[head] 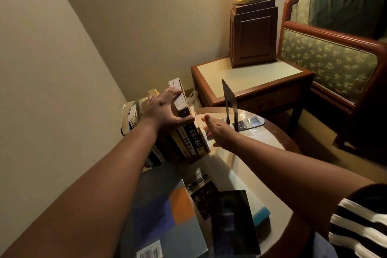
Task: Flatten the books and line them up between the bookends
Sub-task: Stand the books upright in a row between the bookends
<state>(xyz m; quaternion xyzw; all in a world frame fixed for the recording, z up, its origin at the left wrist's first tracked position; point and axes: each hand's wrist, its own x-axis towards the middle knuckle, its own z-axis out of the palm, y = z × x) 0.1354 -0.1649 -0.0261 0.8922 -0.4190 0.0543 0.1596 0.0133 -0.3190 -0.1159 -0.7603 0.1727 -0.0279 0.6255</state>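
Note:
A row of several upright books (188, 140) stands at the left of the round glass-topped table (278, 138), spines facing me. My left hand (165, 109) rests on top of the row and grips a tall yellowed paperback (178, 96) that sticks up above the others. My right hand (217, 130) hovers open just right of the row, palm toward the last book with a dark spine. A black metal bookend (230, 102) stands upright farther right, apart from the books. The other bookend is hidden.
Flat on the near part of the table lie a large blue-and-orange book (163, 216), a dark book (234, 222) and a photo-cover book (201, 190). Behind stand a wooden side table (251, 81) with a lamp base (253, 33) and a green armchair (335, 54). A wall runs along the left.

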